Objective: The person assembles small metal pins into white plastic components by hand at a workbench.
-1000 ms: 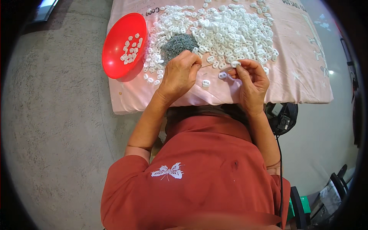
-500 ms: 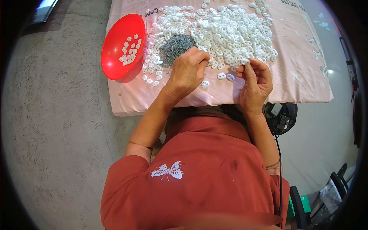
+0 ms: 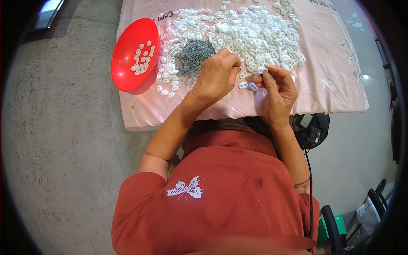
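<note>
My left hand (image 3: 216, 77) is pinched in front of the grey screw pile (image 3: 193, 57), with its fingertips turned toward my other hand. What it holds, if anything, is too small to tell. Between the thumb and fingers of my right hand (image 3: 278, 95) is a small white oval plastic piece (image 3: 261, 71) at the near edge of the white heap. That heap of two-holed white pieces (image 3: 255, 36) spreads over the cloth beyond both hands. Two loose oval pieces (image 3: 243, 85) lie between my hands on the pink cloth.
A red bowl (image 3: 123, 63) with several small white pieces in it sits at the table's left edge. The pink tablecloth (image 3: 331, 93) hangs over the near edge. Below that edge, by my right forearm, is a dark bag (image 3: 316, 131) with a cable.
My left hand has shifted slightly right, toward my right hand. My right hand has moved a little left with the white piece. The gap between them is smaller.
</note>
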{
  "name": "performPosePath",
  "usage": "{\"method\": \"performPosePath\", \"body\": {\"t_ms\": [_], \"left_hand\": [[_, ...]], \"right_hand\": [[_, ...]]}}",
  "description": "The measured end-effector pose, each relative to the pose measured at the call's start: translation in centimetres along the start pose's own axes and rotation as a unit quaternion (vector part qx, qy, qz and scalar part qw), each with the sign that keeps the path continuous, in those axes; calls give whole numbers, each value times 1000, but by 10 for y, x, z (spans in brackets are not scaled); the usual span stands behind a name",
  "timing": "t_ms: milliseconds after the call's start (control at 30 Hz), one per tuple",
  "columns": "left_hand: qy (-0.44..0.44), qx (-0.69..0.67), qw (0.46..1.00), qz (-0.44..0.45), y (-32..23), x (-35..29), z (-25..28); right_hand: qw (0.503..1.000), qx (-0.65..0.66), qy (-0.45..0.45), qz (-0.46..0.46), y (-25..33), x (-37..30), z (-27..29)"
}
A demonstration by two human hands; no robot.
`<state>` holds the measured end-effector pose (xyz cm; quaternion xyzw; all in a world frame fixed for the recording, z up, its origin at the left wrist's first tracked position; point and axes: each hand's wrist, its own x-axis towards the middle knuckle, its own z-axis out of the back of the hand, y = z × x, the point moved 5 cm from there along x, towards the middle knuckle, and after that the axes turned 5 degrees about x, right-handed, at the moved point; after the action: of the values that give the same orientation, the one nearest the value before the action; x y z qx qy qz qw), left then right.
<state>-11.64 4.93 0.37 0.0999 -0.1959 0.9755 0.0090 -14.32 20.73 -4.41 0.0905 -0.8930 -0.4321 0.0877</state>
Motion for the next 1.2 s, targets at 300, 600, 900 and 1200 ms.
{"method": "performPosePath", "body": {"t_ms": [300, 600, 900, 1200], "left_hand": [[36, -188, 972, 136, 7, -8, 7], [36, -402, 898, 177, 9, -18, 4], [39, -373, 916, 140, 2, -18, 11], [41, -417, 891, 174, -5, -18, 9]], "right_hand": [[996, -48, 48, -66, -5, -1, -3], [991, -47, 72, -99, -4, -1, -6], [990, -34, 87, -105, -9, -1, -4], [988, -38, 99, -109, -8, -2, -5]]}}
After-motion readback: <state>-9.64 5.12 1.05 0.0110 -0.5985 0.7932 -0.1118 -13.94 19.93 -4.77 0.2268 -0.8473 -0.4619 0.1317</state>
